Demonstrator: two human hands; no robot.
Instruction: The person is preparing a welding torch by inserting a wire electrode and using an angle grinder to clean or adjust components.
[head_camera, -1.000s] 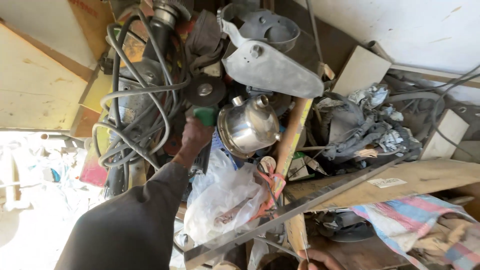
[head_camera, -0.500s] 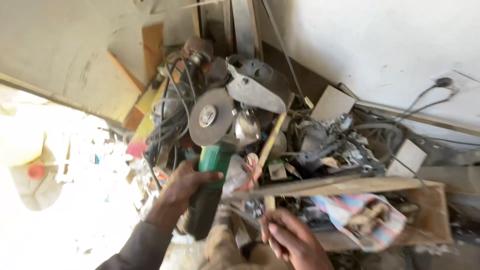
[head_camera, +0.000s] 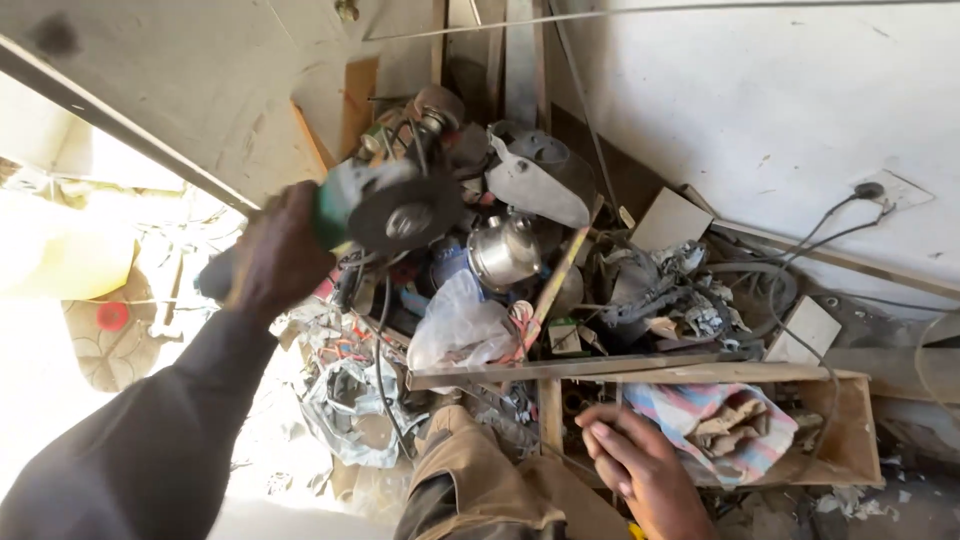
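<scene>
Right hand (head_camera: 640, 470) is sitting nearest the camera, fingers loosely curled and holding nothing, resting on the near edge of the wooden box (head_camera: 850, 440), probably bracing the body while the other arm is lifting. A tan trouser knee (head_camera: 470, 490) is showing just left of that box. Inside the box a striped cloth (head_camera: 700, 410) is lying bundled (dumped there, not folded). A long wooden plank (head_camera: 560, 368) is lying across the box's far rim, pinning the junk behind it.

Left hand (head_camera: 275, 255) is gripping the angle grinder (head_camera: 375, 205) tight around its green body, well left of the box and up above the pile, disc facing the camera; the tool is blurred, so it is likely moving. Its black cord (head_camera: 380, 340) is trailing down into the clutter, which explains the raised, clear-of-pile hold.

Beyond the box's far-left corner a clear plastic bag (head_camera: 460, 325) is slumping against a shiny metal pot (head_camera: 503, 252). Farther back a grey metal guard (head_camera: 535, 185) is leaning on the heap, and a white wall (head_camera: 760, 120) is rising behind the box.
</scene>
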